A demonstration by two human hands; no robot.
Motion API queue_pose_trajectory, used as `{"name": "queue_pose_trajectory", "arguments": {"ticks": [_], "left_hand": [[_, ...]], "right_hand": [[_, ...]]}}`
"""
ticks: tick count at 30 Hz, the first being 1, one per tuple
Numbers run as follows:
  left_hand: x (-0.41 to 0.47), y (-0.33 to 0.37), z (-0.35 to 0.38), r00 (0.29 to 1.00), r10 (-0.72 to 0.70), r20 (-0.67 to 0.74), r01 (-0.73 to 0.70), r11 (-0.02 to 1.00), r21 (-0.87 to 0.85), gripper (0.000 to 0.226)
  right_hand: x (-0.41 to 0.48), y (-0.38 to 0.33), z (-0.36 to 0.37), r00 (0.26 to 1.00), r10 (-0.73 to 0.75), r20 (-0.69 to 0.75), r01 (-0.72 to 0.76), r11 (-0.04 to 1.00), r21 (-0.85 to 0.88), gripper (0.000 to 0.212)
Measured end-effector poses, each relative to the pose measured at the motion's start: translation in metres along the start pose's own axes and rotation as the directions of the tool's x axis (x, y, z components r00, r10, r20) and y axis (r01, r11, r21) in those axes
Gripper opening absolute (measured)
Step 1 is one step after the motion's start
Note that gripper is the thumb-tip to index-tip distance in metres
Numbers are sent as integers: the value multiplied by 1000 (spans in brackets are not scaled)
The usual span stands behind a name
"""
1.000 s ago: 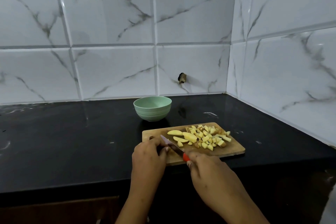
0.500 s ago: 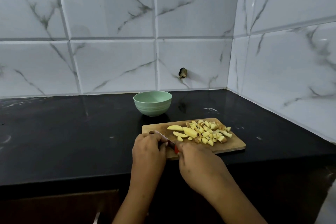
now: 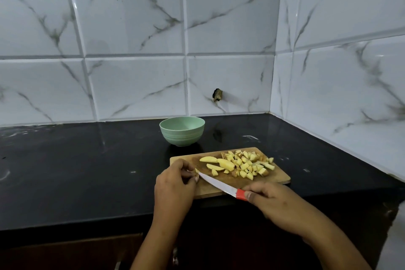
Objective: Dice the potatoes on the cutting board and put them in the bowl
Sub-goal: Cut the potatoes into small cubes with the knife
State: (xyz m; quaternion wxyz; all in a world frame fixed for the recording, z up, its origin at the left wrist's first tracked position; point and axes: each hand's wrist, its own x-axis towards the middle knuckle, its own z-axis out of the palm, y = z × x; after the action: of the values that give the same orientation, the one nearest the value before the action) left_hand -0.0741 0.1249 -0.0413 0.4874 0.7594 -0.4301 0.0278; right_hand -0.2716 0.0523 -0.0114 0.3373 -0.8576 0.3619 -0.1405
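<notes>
Over the cutting board [image 3: 278, 178], which sits just before the bowl [image 3: 183, 136], the right hand [image 3: 274, 203] has drawn back rightward, gripping the knife [image 3: 217, 183] by its red handle, while the left hand [image 3: 175, 184] pinches a small potato piece [image 3: 196, 170] at the blade tip, the diced potatoes [image 3: 245, 165] heaped beyond.

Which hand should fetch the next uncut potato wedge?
Left, probably. The left hand rests on the cutting board beside the wedges, pinching only a small potato piece; the right hand grips the knife.
</notes>
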Motion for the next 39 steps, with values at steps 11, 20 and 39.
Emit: {"name": "queue_pose_trajectory", "arguments": {"ticks": [11, 20, 39], "left_hand": [[12, 2, -7, 967, -68, 246, -1, 963, 271, 35], [4, 17, -1, 970, 74, 233, -143, 945, 294, 30], [36, 20, 18, 964, 165, 209, -220, 935, 278, 32]], "right_hand": [[-10, 19, -36, 981, 181, 77, -194, 953, 235, 36], [-3, 20, -25, 977, 204, -63, -164, 905, 393, 37], [-13, 21, -1, 961, 60, -269, 15, 963, 268, 16]]}}
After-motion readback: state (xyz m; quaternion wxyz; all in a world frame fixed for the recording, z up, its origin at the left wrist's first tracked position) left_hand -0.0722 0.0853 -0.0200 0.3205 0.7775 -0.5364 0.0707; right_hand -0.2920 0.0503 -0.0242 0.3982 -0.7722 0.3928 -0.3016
